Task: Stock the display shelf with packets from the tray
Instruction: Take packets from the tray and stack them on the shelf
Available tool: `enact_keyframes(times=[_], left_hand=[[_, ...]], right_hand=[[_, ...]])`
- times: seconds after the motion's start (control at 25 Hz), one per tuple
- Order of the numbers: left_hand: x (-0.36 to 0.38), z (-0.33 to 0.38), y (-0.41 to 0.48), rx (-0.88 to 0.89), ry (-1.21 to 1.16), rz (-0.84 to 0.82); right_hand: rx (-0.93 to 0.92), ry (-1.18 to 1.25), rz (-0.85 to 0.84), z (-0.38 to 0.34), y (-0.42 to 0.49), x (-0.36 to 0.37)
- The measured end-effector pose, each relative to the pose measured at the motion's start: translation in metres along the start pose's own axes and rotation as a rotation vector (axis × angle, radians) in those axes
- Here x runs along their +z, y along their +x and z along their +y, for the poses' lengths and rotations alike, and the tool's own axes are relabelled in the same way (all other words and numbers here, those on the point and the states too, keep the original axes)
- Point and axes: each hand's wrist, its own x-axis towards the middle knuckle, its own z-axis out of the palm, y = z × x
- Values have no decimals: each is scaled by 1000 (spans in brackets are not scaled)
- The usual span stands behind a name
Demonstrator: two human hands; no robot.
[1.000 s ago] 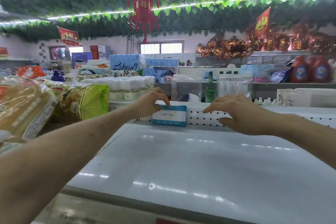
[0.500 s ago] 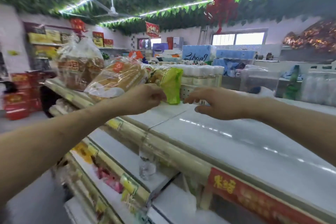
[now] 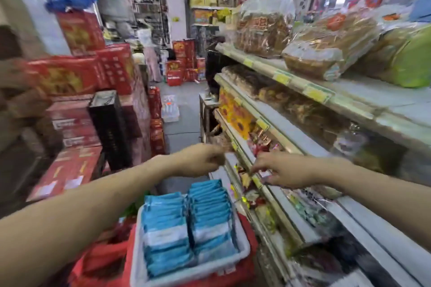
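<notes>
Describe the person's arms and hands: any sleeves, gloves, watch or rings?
The left forearm and right forearm are bare to the frame edge; no sleeves show. The left hand and right hand wear no gloves. No watch, bracelet or ring shows, though blur could hide something small.
</notes>
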Motion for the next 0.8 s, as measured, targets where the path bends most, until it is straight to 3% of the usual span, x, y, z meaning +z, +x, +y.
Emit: enact_keyframes(times=[0.12,0.28,0.56,0.8], left_hand=[[73,-49,-69,-121,-32,-163],[139,-87,-130,-208,-56,-300],[177,-119,-165,-199,114,-170],[179,-122,-152,-150,12,-162]], right_hand=[[-38,85,-132,-33,44,90],[-46,188,-181,-65,71,156],[-10,73,-18,-71,92,196],[-89,-10,-25,-86,90,209]])
